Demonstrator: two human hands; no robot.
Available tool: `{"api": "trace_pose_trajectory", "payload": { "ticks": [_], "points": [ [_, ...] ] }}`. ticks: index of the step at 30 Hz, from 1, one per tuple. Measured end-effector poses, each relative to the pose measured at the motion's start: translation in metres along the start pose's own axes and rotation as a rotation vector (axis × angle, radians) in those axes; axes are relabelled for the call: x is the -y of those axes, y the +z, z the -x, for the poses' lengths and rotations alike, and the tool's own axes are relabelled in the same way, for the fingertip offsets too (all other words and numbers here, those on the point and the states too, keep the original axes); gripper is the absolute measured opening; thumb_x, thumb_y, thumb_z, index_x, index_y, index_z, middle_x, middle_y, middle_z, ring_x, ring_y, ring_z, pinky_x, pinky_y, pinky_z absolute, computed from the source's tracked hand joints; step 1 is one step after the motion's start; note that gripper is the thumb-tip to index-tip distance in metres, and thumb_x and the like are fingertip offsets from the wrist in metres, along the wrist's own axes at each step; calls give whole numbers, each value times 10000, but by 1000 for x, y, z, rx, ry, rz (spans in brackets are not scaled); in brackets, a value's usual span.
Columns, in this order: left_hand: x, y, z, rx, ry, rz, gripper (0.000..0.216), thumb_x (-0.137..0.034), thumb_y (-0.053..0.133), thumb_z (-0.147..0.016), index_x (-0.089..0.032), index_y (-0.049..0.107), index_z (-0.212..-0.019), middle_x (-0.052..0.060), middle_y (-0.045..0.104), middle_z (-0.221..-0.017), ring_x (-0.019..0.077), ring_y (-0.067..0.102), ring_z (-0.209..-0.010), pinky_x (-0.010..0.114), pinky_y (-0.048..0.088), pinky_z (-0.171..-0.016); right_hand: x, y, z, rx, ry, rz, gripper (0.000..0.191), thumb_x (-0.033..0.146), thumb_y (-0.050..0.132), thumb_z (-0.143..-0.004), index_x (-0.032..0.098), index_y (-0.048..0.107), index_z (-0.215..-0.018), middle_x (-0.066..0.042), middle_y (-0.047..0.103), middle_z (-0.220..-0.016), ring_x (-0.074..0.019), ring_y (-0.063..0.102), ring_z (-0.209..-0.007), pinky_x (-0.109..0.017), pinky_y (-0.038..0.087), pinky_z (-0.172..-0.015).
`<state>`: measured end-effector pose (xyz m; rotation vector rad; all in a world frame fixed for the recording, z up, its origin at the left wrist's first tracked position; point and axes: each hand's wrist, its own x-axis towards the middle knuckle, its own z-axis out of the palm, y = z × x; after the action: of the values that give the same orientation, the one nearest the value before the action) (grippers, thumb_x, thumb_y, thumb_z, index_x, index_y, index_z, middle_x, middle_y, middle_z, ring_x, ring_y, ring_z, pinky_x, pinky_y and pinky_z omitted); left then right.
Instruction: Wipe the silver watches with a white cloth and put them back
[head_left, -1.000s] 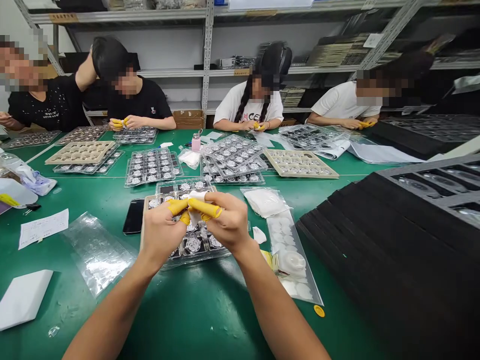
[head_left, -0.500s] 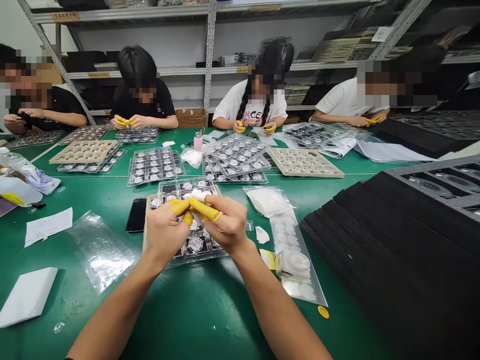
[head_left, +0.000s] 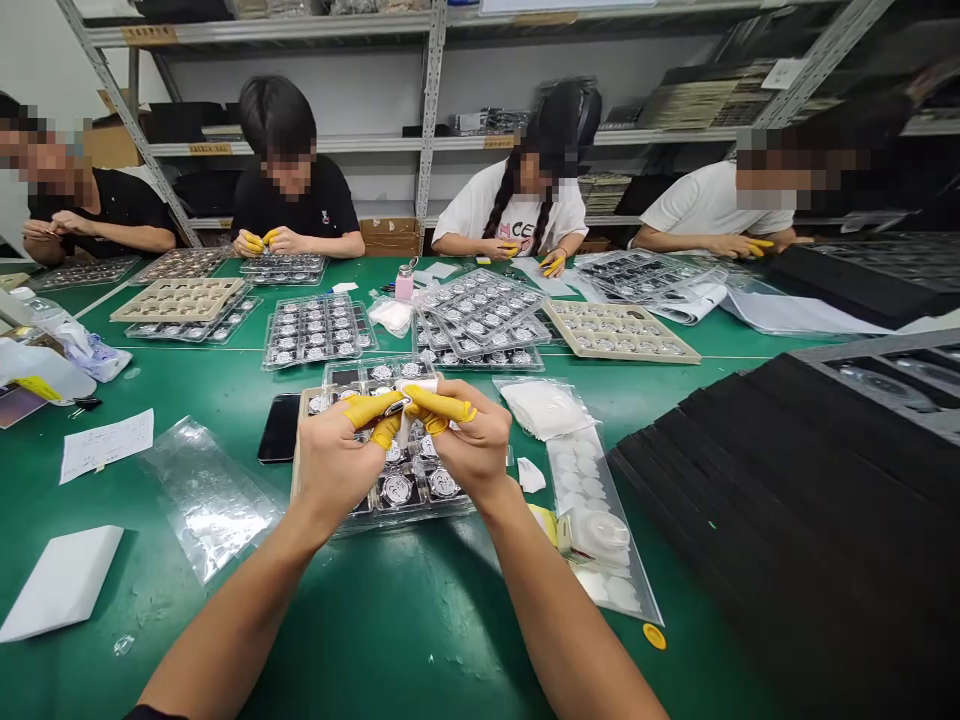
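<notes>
My left hand point(head_left: 337, 455), with yellow finger cots on thumb and forefinger, pinches a small shiny watch part point(head_left: 394, 406), seen edge-on and mostly covered by the fingers. Against it, my right hand point(head_left: 476, 440), also in yellow finger cots, presses a white wiping cloth point(head_left: 406, 428). Both hands meet fingertip to fingertip above a clear plastic tray point(head_left: 431, 516) of watch parts with silvery rings. Beneath that tray shows a beige tray point(head_left: 296, 485).
Left of the trays lie a black phone point(head_left: 280, 428), a clear plastic bag point(head_left: 206, 500) and a white foam block point(head_left: 61, 582). A bag of white pads point(head_left: 581, 470) and black stacked trays point(head_left: 720, 500) are on the right. Several co-workers sit opposite, behind more watch trays point(head_left: 319, 328).
My fingers have shifted, and the watch part's shiny edge now shows between them. The cloth has moved with my right fingertips. The whole view has shifted slightly.
</notes>
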<state>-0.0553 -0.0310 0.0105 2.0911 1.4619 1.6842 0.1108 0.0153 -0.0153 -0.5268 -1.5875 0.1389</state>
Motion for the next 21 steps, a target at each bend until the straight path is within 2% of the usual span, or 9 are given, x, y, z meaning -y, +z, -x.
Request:
{"api": "trace_pose_trajectory", "payload": {
  "ticks": [4, 8, 12, 16, 18, 19, 21],
  "points": [
    [-1, 2, 3, -4, 43, -11, 312, -91, 695, -801, -202, 837, -1055, 36, 820, -911, 178, 761, -767, 281, 641, -720, 5, 4, 2, 1, -36, -39, 518, -1, 616, -830, 340, 788, -1180, -10, 781, -1012, -145, 753, -857, -255, 613, -695],
    [-3, 8, 7, -86, 32, 35, 296, -72, 714, -793, -185, 834, -1040, 44, 822, -913, 185, 769, -785, 281, 643, -733, 7, 2, -2, -41, 3, 23, 409, 23, 618, -851, 302, 813, -1077, -6, 792, -925, -141, 753, -799, -256, 613, -678],
    [-3, 11, 10, -140, 48, 55, 280, -64, 735, -801, -200, 835, -1025, 42, 825, -933, 186, 777, -816, 288, 648, -775, 7, -5, -6, 16, 33, 55, 326, 38, 613, -847, 256, 816, -977, -6, 805, -895, -134, 753, -773, -243, 604, -669],
    [-3, 14, 11, -151, 84, 43, 263, -65, 756, -795, -206, 836, -1002, 37, 827, -915, 183, 777, -812, 283, 645, -774, 4, -13, -4, 72, 17, 333, 395, 19, 542, -760, 243, 824, -923, -9, 809, -889, -142, 735, -733, -251, 559, -631],
    [-4, 17, 10, -151, 4, 128, 222, -101, 775, -801, -206, 830, -988, 34, 823, -921, 177, 774, -828, 288, 649, -802, 1, -15, -3, 51, 78, 462, 406, 20, 527, -714, 237, 827, -882, -11, 805, -866, -148, 725, -719, -256, 536, -619],
    [-6, 18, 9, -152, -69, 203, 195, -132, 788, -805, -201, 823, -984, 35, 819, -927, 175, 773, -837, 293, 652, -819, 0, -15, -3, 20, 133, 452, 401, 27, 523, -714, 237, 827, -870, -11, 802, -857, -150, 724, -726, -260, 538, -625],
    [-8, 19, 5, -137, -241, 388, 186, -208, 818, -806, -183, 798, -990, 41, 809, -936, 176, 775, -861, 304, 655, -844, 0, -13, -4, -46, 268, 279, 361, 60, 540, -758, 240, 827, -880, -11, 801, -875, -153, 726, -748, -271, 562, -642]
  ]
}}
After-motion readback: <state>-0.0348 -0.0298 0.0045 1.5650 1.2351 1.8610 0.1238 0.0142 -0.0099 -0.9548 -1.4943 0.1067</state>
